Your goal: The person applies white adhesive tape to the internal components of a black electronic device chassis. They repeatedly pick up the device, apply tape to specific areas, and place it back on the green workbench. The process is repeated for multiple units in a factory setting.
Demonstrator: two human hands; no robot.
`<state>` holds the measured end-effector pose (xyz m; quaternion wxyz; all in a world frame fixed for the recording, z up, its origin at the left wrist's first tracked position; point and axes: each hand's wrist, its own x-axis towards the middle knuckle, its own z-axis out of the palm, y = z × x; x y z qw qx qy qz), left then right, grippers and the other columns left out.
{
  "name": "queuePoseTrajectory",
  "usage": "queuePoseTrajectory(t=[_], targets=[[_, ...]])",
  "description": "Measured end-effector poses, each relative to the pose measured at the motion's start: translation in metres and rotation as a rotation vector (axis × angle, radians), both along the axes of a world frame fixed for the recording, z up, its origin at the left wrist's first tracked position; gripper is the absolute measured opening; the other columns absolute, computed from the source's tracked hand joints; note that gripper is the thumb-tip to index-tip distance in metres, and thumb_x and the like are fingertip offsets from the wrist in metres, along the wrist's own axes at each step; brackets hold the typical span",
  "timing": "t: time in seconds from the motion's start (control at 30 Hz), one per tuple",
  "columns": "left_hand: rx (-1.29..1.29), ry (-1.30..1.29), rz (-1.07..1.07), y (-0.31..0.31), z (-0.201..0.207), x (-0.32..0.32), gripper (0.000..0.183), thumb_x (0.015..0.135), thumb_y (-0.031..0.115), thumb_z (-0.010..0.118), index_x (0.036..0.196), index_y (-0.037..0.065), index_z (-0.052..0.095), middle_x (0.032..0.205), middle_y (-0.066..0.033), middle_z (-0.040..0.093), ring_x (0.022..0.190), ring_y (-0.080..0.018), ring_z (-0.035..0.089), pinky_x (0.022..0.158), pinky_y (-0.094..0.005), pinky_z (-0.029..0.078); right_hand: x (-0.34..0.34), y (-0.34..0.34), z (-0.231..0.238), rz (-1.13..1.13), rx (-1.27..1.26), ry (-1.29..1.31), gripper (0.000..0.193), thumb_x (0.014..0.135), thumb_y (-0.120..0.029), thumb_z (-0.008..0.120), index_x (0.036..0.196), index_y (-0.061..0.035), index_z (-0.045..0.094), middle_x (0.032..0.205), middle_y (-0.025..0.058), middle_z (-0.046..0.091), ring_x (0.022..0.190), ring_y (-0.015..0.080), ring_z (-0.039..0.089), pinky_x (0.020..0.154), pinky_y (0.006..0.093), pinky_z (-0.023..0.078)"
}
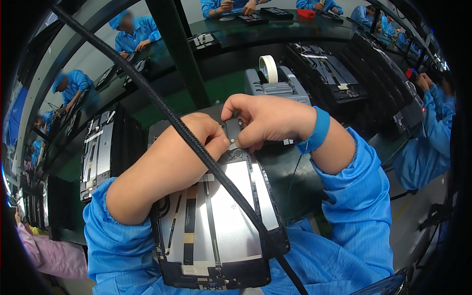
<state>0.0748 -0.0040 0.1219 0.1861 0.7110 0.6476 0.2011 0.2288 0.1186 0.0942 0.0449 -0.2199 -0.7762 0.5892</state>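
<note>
Across my lap and the bench edge lies an opened flat electronic device (236, 191), with silver panels, black flat cables and a dark frame. Both hands meet at its far end, over a small round part beside a metal bracket. My left hand (199, 130) has its thumb and forefinger pinched together there; what lies between them is too small to name. My right hand (270, 120), with a blue band (317, 130) at its wrist, curls in from the other side. Its thumb presses at the same spot, the forefinger arching above; anything in its fingers is hidden.
A black braided cable (169, 113) hangs diagonally across the view. Beyond my right hand stands a grey tape dispenser (282, 88) with a white roll. Similar devices stand in black holders at left (98, 152) and right (327, 69). Several people in blue work around the benches.
</note>
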Motion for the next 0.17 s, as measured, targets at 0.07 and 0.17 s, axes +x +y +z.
queuePoseTrajectory(t=[0.07, 0.17], targets=[[-0.012, -0.02, 0.032, -0.0027, -0.0011, 0.0002, 0.015, 0.083, 0.011, 0.061, 0.079, -0.003, 0.062, 0.076, -0.0114, 0.057, 0.07, -0.0222, 0.057, 0.064, -0.0337, 0.045, 0.0004, -0.0011, 0.001, -0.002, -0.004, 0.0, 0.052, 0.069, -0.008, 0.07, 0.115, 0.0008, 0.046, 0.072, 0.0034, 0.052, 0.062, 0.012, 0.059, 0.058, 0.0237, 0.05], [-0.054, -0.078, 0.089, -0.0051, -0.0008, 0.0005, 0.015, 0.083, 0.012, 0.062, 0.079, -0.002, 0.063, 0.077, -0.0113, 0.058, 0.07, -0.0223, 0.057, 0.064, -0.0334, 0.046, 0.0013, -0.0018, 0.0021, -0.006, -0.002, -0.005, 0.053, 0.069, -0.008, 0.07, 0.115, 0.0005, 0.046, 0.072, 0.0035, 0.053, 0.062, 0.0123, 0.06, 0.058, 0.0235, 0.05]])
